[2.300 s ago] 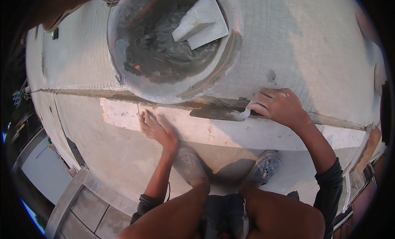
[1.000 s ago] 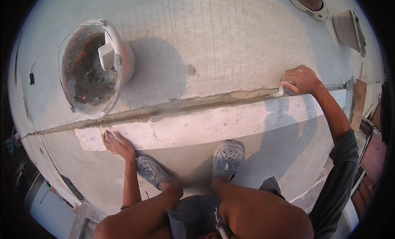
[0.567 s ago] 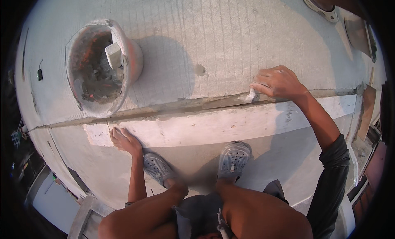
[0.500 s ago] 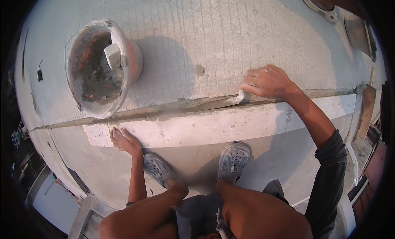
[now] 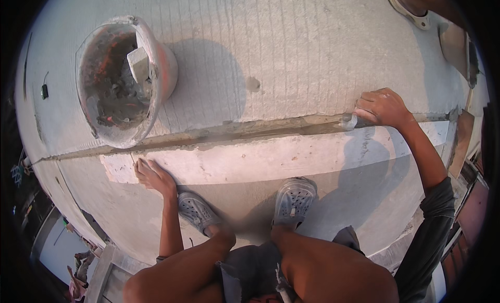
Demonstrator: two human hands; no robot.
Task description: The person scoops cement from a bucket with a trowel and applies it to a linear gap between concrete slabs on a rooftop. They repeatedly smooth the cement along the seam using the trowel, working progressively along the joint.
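Located toward right end of long, grey mortar-lined joint [image 5: 234, 131]: whitish, mortar-smeared trowel [image 5: 348, 122], with thin blade pointing left along the gap. Pinched at its handle by curled fingers of right hand [image 5: 384, 106], with knuckles up and forearm slanting in from lower right. Laid along near side of joint: long, flat white wooden board [image 5: 250, 159]. Touching board near left end: left hand [image 5: 154, 176], palm down, with fingers slightly spread and forearm nearly upright in view. Standing beyond joint, at left: round, grey-crusted, orange-tinged bucket [image 5: 168, 71].

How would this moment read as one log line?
left hand: on white board | right hand: gripping trowel at groove | bucket: grey mix inside
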